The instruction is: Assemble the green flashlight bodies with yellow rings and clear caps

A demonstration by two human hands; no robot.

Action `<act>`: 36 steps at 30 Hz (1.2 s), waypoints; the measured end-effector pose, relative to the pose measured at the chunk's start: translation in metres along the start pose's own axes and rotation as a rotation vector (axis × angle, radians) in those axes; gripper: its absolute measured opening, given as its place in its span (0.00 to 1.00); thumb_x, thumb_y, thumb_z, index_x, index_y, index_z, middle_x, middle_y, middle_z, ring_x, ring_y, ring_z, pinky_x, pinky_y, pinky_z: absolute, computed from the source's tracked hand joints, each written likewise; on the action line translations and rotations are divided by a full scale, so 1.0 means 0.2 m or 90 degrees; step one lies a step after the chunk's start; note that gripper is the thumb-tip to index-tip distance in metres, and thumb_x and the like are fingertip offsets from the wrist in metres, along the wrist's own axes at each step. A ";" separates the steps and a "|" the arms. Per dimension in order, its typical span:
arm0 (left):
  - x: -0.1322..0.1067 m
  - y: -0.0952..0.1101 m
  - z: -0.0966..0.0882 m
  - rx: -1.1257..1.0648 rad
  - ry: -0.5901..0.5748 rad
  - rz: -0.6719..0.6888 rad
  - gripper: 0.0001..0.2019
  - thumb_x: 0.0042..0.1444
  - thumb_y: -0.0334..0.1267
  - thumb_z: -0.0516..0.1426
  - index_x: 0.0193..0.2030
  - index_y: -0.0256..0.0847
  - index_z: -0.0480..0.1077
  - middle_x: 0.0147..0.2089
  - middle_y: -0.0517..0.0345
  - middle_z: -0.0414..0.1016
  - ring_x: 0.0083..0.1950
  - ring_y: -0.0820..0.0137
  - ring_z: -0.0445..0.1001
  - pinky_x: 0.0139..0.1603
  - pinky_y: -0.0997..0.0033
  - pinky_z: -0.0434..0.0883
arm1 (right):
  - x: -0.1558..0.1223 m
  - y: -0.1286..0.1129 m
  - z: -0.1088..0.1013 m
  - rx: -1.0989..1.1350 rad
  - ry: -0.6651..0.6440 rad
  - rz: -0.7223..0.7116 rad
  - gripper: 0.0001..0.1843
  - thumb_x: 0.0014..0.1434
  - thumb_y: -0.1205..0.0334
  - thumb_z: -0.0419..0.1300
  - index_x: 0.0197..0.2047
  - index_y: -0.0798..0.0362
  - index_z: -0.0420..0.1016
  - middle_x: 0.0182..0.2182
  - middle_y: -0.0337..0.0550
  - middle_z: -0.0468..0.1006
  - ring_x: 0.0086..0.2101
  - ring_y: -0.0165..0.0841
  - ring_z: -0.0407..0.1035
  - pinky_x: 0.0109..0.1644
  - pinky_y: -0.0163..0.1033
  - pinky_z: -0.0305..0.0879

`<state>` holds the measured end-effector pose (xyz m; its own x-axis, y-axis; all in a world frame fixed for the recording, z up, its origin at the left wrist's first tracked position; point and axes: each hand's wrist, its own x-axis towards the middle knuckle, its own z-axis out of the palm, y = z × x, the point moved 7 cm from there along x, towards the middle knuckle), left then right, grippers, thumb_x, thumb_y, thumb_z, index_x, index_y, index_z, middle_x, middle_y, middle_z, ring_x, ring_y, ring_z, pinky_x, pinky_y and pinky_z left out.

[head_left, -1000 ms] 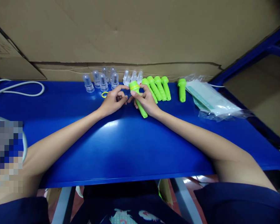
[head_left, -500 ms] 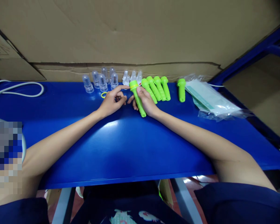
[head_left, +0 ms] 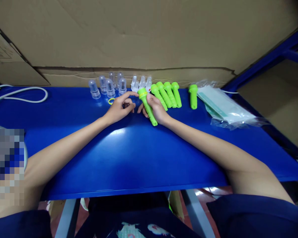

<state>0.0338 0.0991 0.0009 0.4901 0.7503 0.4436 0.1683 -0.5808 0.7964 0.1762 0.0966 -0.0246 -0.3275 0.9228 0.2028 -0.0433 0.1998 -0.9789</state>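
My right hand point(head_left: 157, 109) is closed around a green torch-shaped body point(head_left: 147, 106), tilted with its wide head up and to the left; a yellow ring sits round that head. My left hand point(head_left: 119, 107) rests beside it on the blue table point(head_left: 129, 145), fingers curled, the forefinger stretched to touch the green head. What the curled fingers hold, if anything, is hidden. A loose yellow ring point(head_left: 111, 101) lies just left of my left hand.
Several more green bodies point(head_left: 167, 94) lie in a row behind my right hand, one more point(head_left: 193, 96) apart. Clear caps point(head_left: 106, 86) and small white parts point(head_left: 141, 82) stand at the back. Plastic bags point(head_left: 224, 105) lie right, a white cable point(head_left: 22, 94) left.
The green body in my right hand has tipped slightly and shifted a little. My left forefinger stays at its head. Nothing else has moved.
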 end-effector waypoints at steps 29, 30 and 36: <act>-0.02 0.00 0.06 0.056 -0.056 0.035 0.29 0.61 0.33 0.59 0.69 0.38 0.63 0.27 0.67 0.75 0.26 0.75 0.72 0.34 0.73 0.66 | 0.01 -0.02 -0.01 0.008 0.053 -0.018 0.32 0.59 0.30 0.64 0.49 0.45 0.57 0.25 0.30 0.74 0.17 0.27 0.62 0.20 0.35 0.55; -0.02 0.00 0.07 0.066 -0.061 0.040 0.30 0.61 0.33 0.59 0.70 0.38 0.63 0.26 0.67 0.75 0.26 0.74 0.72 0.33 0.73 0.66 | 0.01 -0.01 -0.01 0.001 0.052 -0.013 0.32 0.60 0.30 0.63 0.50 0.45 0.58 0.25 0.31 0.74 0.17 0.28 0.63 0.20 0.35 0.56; -0.02 0.00 0.09 0.113 -0.103 0.052 0.36 0.59 0.32 0.58 0.75 0.35 0.60 0.26 0.66 0.76 0.25 0.74 0.70 0.33 0.73 0.66 | 0.01 -0.02 -0.01 -0.009 0.055 -0.004 0.31 0.62 0.29 0.61 0.51 0.45 0.59 0.26 0.33 0.75 0.17 0.28 0.63 0.20 0.36 0.55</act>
<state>0.0475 0.0895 -0.0088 0.6359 0.6471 0.4206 0.2630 -0.6940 0.6702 0.1781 0.0988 -0.0211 -0.2446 0.9462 0.2117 -0.0321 0.2103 -0.9771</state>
